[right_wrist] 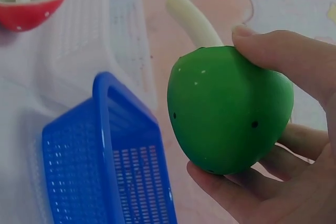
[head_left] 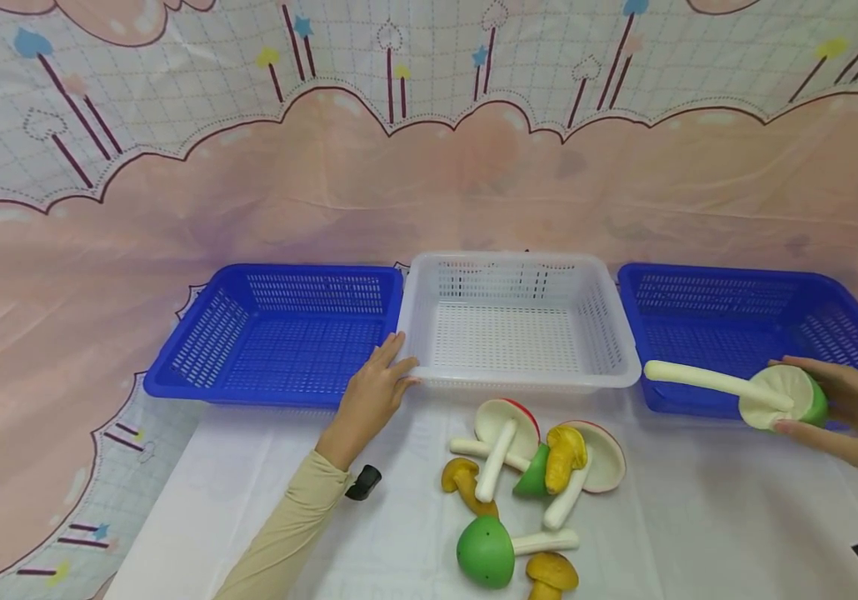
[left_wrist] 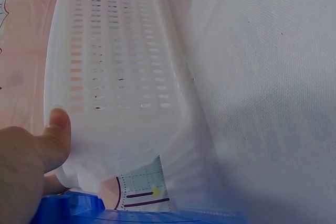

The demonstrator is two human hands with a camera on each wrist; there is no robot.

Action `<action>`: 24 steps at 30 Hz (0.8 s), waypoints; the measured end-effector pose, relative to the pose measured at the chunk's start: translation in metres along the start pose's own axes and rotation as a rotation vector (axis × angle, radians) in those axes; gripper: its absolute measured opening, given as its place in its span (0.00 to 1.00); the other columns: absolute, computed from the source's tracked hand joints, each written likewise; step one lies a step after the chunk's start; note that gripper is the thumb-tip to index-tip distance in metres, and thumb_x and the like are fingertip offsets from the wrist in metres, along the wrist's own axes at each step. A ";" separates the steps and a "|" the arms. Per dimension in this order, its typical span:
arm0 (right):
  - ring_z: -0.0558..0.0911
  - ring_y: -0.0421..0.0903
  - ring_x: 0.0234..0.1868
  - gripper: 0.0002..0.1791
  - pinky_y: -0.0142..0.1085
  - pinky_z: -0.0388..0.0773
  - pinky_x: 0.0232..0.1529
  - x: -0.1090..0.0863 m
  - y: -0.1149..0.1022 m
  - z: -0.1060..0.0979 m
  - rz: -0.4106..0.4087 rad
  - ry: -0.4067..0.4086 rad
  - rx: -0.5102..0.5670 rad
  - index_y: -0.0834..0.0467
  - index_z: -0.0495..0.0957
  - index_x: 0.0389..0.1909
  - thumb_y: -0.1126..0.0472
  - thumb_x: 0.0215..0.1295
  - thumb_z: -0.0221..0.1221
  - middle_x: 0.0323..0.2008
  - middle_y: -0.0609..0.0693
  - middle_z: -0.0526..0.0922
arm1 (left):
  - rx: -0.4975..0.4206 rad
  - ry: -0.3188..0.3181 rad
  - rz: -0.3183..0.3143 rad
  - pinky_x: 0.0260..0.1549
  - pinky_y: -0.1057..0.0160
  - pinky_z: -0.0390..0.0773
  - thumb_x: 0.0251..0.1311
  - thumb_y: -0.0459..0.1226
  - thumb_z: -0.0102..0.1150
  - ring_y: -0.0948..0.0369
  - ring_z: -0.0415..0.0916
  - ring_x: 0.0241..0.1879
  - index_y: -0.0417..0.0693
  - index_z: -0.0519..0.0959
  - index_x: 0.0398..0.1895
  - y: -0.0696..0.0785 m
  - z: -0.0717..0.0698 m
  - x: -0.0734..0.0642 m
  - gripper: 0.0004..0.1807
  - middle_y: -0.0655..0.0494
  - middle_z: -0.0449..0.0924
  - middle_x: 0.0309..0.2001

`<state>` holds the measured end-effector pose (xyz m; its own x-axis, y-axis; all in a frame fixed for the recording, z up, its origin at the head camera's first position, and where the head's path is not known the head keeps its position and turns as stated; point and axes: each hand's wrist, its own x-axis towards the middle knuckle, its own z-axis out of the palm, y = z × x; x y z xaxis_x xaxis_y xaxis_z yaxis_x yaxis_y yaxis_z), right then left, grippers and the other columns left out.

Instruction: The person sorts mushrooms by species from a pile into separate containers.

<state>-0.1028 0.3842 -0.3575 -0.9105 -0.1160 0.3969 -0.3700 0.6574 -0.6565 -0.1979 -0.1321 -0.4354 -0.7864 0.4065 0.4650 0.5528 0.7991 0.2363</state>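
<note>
My right hand [head_left: 849,408] grips a toy mushroom [right_wrist: 226,108] by its green cap, over the front edge of the right blue basket [head_left: 706,333]. Its pale stem points left in the head view. My left hand [head_left: 375,396] rests on the near left corner of the white basket [head_left: 522,379], where it meets the left blue basket [head_left: 279,387]; in the left wrist view the thumb [left_wrist: 59,124] lies against the white wall. In front of the white basket lies a pile with a red-rimmed mushroom [head_left: 507,425], a yellow mushroom [head_left: 564,458] and a green-capped mushroom [head_left: 485,552].
The three baskets stand side by side along the back of the white-covered table [head_left: 699,517]. A patterned cloth [head_left: 474,183] hangs behind them. Another yellow mushroom [head_left: 551,572] lies at the near edge of the head view, and a brown-yellow one [head_left: 462,477] sits left in the pile.
</note>
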 end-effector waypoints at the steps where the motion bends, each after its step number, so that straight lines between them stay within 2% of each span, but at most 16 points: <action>1: 0.71 0.20 0.48 0.43 0.11 0.67 0.43 0.001 0.002 -0.001 0.009 0.001 -0.002 0.64 0.68 0.63 0.82 0.41 0.68 0.53 0.26 0.71 | 0.003 0.002 0.004 0.60 0.47 0.64 0.57 0.38 0.63 0.45 0.62 0.64 0.42 0.83 0.44 0.000 0.000 0.000 0.13 0.37 0.68 0.62; 5: 0.70 0.18 0.46 0.42 0.10 0.67 0.41 0.008 0.011 -0.004 0.036 0.006 -0.018 0.65 0.65 0.65 0.79 0.45 0.68 0.51 0.23 0.70 | 0.005 0.016 0.019 0.60 0.47 0.65 0.56 0.37 0.64 0.45 0.63 0.64 0.41 0.83 0.42 -0.001 0.001 0.000 0.13 0.37 0.68 0.62; 11: 0.66 0.13 0.42 0.43 0.08 0.66 0.37 0.019 0.025 -0.008 0.149 -0.012 -0.084 0.71 0.59 0.66 0.70 0.50 0.69 0.47 0.20 0.67 | -0.002 0.024 0.028 0.59 0.47 0.66 0.54 0.37 0.65 0.45 0.65 0.63 0.41 0.83 0.41 -0.004 0.003 -0.002 0.12 0.37 0.69 0.61; 15: 0.66 0.12 0.39 0.42 0.11 0.69 0.33 0.024 0.035 -0.010 0.229 -0.031 -0.106 0.68 0.59 0.67 0.64 0.54 0.69 0.48 0.30 0.70 | -0.031 0.016 0.023 0.60 0.47 0.65 0.55 0.37 0.65 0.45 0.64 0.63 0.42 0.83 0.41 -0.005 0.004 -0.002 0.12 0.37 0.69 0.61; 17: 0.65 0.12 0.36 0.42 0.14 0.70 0.28 0.027 0.038 -0.010 0.272 -0.056 -0.139 0.66 0.59 0.68 0.60 0.55 0.68 0.51 0.43 0.74 | -0.041 0.017 0.022 0.60 0.47 0.65 0.55 0.36 0.65 0.45 0.64 0.63 0.42 0.84 0.41 -0.005 0.003 -0.003 0.11 0.37 0.69 0.61; 21: 0.65 0.13 0.32 0.45 0.18 0.69 0.24 0.033 0.044 -0.008 0.342 -0.091 -0.214 0.63 0.59 0.69 0.52 0.54 0.69 0.52 0.54 0.75 | -0.062 0.023 0.006 0.60 0.47 0.65 0.54 0.36 0.65 0.46 0.64 0.64 0.42 0.84 0.41 -0.004 0.001 -0.002 0.11 0.37 0.69 0.61; 22: 0.65 0.13 0.31 0.46 0.18 0.68 0.24 0.034 0.046 -0.007 0.346 -0.096 -0.218 0.64 0.59 0.69 0.51 0.53 0.69 0.54 0.60 0.74 | -0.068 0.018 0.001 0.61 0.47 0.64 0.55 0.36 0.65 0.46 0.63 0.64 0.42 0.84 0.41 -0.004 0.001 -0.002 0.11 0.37 0.68 0.62; 23: 0.65 0.13 0.31 0.46 0.19 0.68 0.24 0.035 0.048 -0.007 0.351 -0.102 -0.215 0.65 0.59 0.69 0.51 0.54 0.69 0.55 0.62 0.74 | -0.074 0.011 -0.008 0.61 0.48 0.64 0.55 0.36 0.65 0.46 0.63 0.64 0.42 0.83 0.41 -0.003 0.000 -0.002 0.11 0.38 0.68 0.62; 24: 0.65 0.13 0.31 0.46 0.19 0.69 0.24 0.036 0.049 -0.007 0.358 -0.102 -0.220 0.65 0.59 0.69 0.51 0.54 0.69 0.54 0.58 0.75 | -0.080 0.003 -0.015 0.62 0.48 0.63 0.55 0.37 0.65 0.47 0.62 0.65 0.42 0.83 0.41 -0.002 0.000 -0.002 0.12 0.38 0.68 0.63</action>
<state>-0.1525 0.4175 -0.3715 -0.9919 0.0822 0.0964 0.0104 0.8113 -0.5846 -0.1977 -0.1346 -0.4364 -0.7942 0.3932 0.4633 0.5610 0.7673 0.3106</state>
